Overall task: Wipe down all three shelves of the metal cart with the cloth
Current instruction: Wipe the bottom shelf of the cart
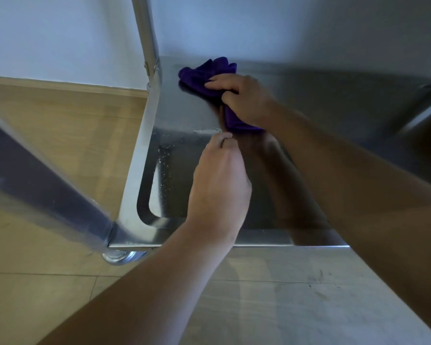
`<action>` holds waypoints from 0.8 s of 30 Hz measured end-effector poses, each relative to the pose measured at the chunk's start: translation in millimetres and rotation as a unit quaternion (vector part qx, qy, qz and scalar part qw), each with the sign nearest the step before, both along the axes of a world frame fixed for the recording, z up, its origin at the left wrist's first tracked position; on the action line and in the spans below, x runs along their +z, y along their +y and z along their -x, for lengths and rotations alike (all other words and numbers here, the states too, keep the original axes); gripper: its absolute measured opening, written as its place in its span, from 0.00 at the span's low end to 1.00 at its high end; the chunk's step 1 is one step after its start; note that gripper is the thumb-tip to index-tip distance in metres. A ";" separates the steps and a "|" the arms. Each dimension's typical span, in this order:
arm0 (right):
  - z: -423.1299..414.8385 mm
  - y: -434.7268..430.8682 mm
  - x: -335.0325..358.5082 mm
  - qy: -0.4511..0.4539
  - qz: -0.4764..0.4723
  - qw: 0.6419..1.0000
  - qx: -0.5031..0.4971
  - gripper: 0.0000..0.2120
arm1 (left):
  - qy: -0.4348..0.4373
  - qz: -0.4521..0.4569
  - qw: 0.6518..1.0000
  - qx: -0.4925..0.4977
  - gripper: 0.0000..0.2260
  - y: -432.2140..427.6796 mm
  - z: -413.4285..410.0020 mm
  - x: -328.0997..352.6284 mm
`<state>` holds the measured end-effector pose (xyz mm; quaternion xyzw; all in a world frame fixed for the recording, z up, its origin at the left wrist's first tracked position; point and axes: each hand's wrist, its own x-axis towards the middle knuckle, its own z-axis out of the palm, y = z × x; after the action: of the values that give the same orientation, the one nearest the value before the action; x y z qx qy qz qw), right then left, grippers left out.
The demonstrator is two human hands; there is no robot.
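A bunched purple cloth [204, 70] lies on a low stainless-steel shelf of the metal cart [321, 100], near its far left corner. My right hand [246, 100] presses down on the cloth and grips it. My left hand [219, 185] hovers over the shelf's left part with fingers curled and fingertips pinched at a small white smear [207, 131]; whether it holds anything is not visible. White specks [163, 170] dot the shelf near its left rim.
The cart's upright posts rise at the far left corner [147, 33] and the near left [35, 170]. A caster wheel [120, 256] shows under the front corner. Wooden floor [60, 135] lies to the left, a white wall [60, 33] behind.
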<state>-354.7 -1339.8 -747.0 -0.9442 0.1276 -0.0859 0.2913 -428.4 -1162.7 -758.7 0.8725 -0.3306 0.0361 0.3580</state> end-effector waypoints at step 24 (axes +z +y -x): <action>-34.6 20.8 -1.1 0.016 0.033 0.983 -0.182 0.18 | -0.056 -0.054 0.997 -0.027 0.12 42.6 -18.6 -0.9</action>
<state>-320.1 -1319.1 -748.1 -0.9155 0.2990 -0.1264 0.2378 -409.8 -1120.1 -759.6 0.8778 -0.3749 0.0574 0.2926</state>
